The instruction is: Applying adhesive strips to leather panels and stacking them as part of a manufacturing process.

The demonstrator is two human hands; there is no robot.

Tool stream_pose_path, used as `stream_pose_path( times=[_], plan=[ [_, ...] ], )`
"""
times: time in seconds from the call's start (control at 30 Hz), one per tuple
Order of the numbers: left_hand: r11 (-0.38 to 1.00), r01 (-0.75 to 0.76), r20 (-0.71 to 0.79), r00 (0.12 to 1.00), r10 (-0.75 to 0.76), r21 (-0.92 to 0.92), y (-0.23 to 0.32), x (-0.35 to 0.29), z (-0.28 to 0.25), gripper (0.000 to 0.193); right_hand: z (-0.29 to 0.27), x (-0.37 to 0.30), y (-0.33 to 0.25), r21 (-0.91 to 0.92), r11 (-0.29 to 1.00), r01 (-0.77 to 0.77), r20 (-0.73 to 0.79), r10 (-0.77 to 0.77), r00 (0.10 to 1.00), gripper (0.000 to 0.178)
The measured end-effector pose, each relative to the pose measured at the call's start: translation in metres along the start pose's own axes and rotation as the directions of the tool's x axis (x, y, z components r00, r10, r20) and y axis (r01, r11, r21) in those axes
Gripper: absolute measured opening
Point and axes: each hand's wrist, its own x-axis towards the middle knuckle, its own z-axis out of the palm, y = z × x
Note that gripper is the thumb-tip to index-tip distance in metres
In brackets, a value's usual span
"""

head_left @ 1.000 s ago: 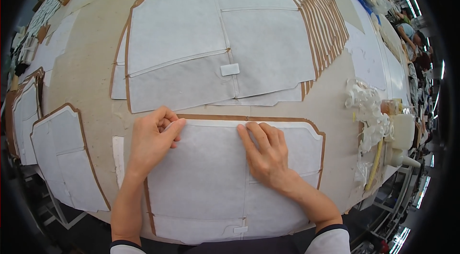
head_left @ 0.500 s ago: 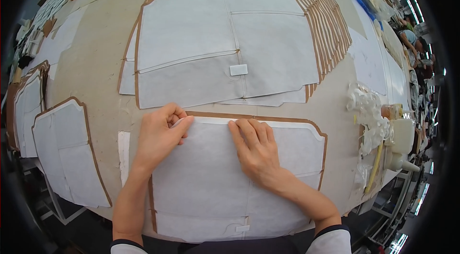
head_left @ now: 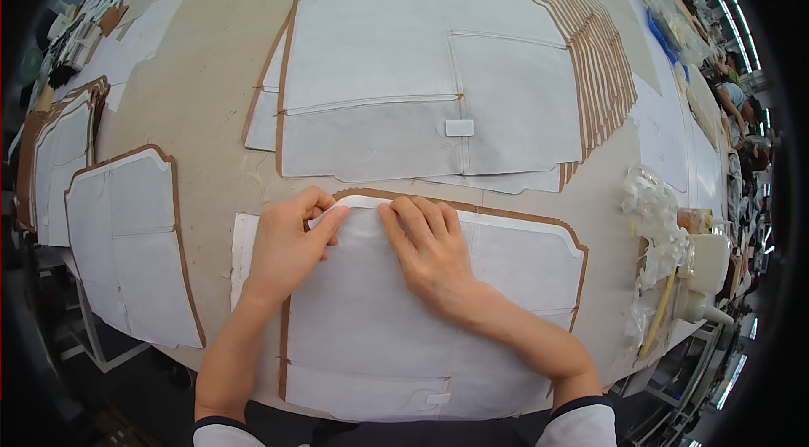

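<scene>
In front of me lies a flat panel with a pale grey-white lining and a brown border. A narrow white tape runs just inside its far edge and round its right corner. At the far left corner, my left hand is closed in a pinch on the tape, which lifts slightly there; the fingertips hide its end. Close to its right, my right hand lies palm down, fingers stretched out, fingertips on the tape and far edge. A small white label sits near the panel's close edge.
Beyond is a fanned stack of similar panels. Another panel lies left, beside a pile. At right are crumpled clear plastic, a whitish bottle and a yellow stick. A white strip lies near my left forearm.
My right hand has slid left along the tape, nearer my left hand. My left hand keeps its pinch at the corner. The whole view has shifted a little.
</scene>
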Motion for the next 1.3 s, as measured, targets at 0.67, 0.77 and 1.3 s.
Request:
stream_pose_path(
  times=[0.67, 0.77, 1.3],
  plan=[
    [0.993, 0.028, -0.034, 0.999, -0.032, -0.118, -0.003, 0.000, -0.004, 0.018, 0.013, 0.022, -0.014, 0.039, 0.998, 0.044, 0.034, -0.045, 0.998, 0.047],
    [0.990, -0.003, -0.014, 1.000, 0.001, -0.142, -0.005, -0.002, -0.005, 0.018, 0.017, 0.022, -0.015, 0.059, 0.998, 0.037, 0.028, -0.039, 0.999, 0.048],
    [0.965, 0.122, -0.007, 0.992, -0.127, -0.233, -0.018, -0.016, -0.021, 0.020, 0.012, 0.030, -0.013, 0.022, 0.994, 0.105, 0.084, -0.107, 0.991, 0.046]
  ],
)
